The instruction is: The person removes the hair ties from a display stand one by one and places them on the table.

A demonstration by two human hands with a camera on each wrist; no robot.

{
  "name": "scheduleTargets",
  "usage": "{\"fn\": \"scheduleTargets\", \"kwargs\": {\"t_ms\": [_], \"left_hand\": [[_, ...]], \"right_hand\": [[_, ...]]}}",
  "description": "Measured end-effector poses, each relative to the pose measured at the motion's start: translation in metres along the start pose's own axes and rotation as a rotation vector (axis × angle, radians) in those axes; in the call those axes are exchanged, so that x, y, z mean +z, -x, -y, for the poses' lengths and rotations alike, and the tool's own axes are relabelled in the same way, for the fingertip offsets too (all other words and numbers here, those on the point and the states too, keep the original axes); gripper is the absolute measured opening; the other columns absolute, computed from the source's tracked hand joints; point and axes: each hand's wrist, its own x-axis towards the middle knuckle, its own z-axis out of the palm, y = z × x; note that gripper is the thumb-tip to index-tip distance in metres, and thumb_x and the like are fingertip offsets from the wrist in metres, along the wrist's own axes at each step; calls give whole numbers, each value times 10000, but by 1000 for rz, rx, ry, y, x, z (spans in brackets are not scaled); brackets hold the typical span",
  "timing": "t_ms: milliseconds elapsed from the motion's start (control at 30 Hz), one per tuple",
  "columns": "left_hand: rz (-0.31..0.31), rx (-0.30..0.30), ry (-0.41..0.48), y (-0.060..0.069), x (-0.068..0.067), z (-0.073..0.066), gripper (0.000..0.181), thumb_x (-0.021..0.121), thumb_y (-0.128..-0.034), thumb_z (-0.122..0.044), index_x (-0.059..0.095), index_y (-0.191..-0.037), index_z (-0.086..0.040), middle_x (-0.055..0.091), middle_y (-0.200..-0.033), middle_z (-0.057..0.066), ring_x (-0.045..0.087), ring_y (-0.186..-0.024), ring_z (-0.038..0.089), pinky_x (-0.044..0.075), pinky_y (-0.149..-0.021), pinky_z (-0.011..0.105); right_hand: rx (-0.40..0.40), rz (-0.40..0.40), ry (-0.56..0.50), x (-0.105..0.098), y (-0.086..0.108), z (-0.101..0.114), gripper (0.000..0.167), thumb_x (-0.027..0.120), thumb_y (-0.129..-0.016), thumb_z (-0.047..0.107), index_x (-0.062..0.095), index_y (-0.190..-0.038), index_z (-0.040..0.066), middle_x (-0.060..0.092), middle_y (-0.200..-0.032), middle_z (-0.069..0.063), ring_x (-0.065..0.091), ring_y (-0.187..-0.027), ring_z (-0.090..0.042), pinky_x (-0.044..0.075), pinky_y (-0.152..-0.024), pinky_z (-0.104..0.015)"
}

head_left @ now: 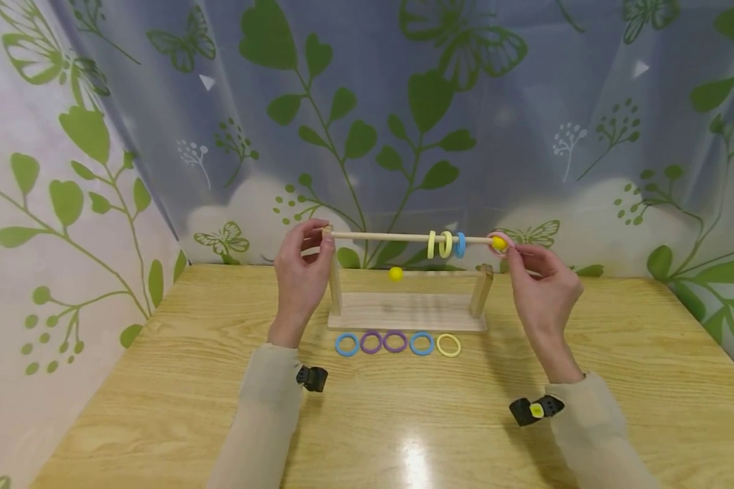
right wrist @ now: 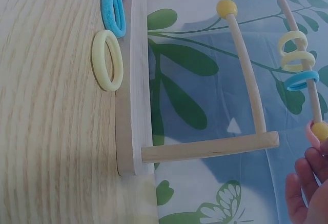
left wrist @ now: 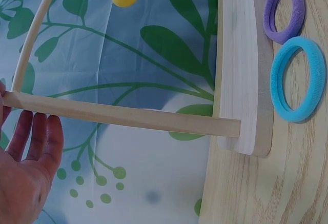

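In the head view the left hand (head_left: 304,268) grips the top of the wooden rack's left post (head_left: 336,285), where the upper rod (head_left: 379,237) joins it. Two yellow bands (head_left: 445,244) and a blue band (head_left: 461,245) hang on that rod. At the rod's right end, the right hand (head_left: 546,282) pinches a pink band (head_left: 494,248) around the yellow end ball (head_left: 499,243). The right wrist view shows the pink band (right wrist: 311,134) beside the ball (right wrist: 321,130), its far side hidden. The left wrist view shows the left hand's fingers (left wrist: 38,137) against the post (left wrist: 123,115).
A lower rod (head_left: 440,273) with a yellow ball (head_left: 395,274) runs from the right post (head_left: 482,292). In front of the base (head_left: 406,312) lies a row of bands on the table: blue (head_left: 346,344), purple (head_left: 371,342) and yellow (head_left: 448,346) among them. A patterned curtain (head_left: 367,136) hangs behind.
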Motion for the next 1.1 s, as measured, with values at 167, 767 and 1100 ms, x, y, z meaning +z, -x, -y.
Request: {"fn": "scheduleTargets", "kwargs": {"t_ms": [167, 767, 1100], "left_hand": [[5, -7, 9, 1, 0, -2, 217, 654, -976, -88, 693, -1187, -62, 680, -1101, 126, 714, -974, 234, 575, -756, 176], [-1, 1, 2, -1, -1, 0, 218, 650, -973, -85, 696, -1186, -69, 682, -1086, 123, 719, -967, 226, 596, -769, 252], [-4, 9, 16, -1, 0, 0, 212, 657, -973, -81, 699, -1179, -62, 682, -1075, 121, 718, -955, 224, 595, -757, 242]], "right_hand": [[53, -10, -12, 0, -1, -7, 184, 786, -910, 196, 796, -1000, 35, 699, -790, 209, 639, -694, 133, 502, -640, -40], [85, 44, -26, -16, 0, -15, 246, 779, -914, 235, 784, -1039, 22, 680, -831, 286, 662, -703, 91, 531, -634, -82], [86, 116, 24, -26, 2, -13, 221, 791, -900, 201, 779, -1021, 17, 645, -734, 359, 641, -628, 103, 508, -608, -68]]}}
